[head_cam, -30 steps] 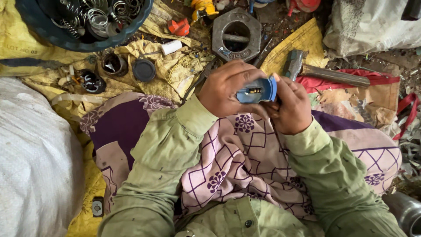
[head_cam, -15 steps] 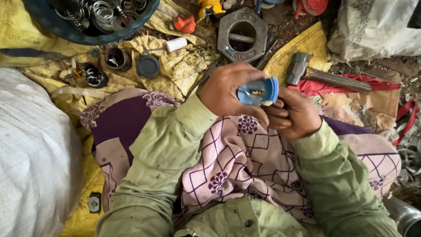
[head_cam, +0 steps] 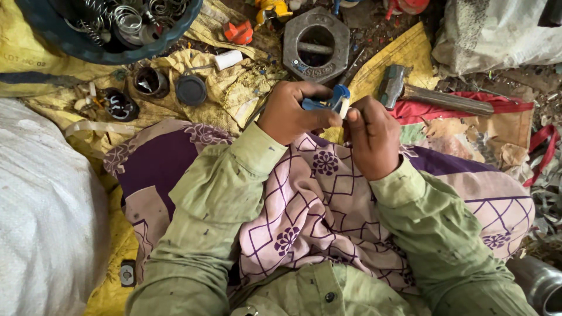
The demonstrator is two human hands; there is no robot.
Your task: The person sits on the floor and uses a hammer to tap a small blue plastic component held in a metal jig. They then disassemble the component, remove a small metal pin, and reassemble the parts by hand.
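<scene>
left hand clenched on blue part, thumb pressed along its side; right hand curled, fingertips pinching the part's white end. both held over lap, above patterned cloth. beyond, on cluttered floor: hexagonal metal block, hammer, yellow sacking, basin of springs and rings, two small cups, white sack at left. compared with a second ago, part turned edge-on, round blue face no longer showing, hands closer together.

Hex block & hammer crowd ahead; lap cloth free.
</scene>
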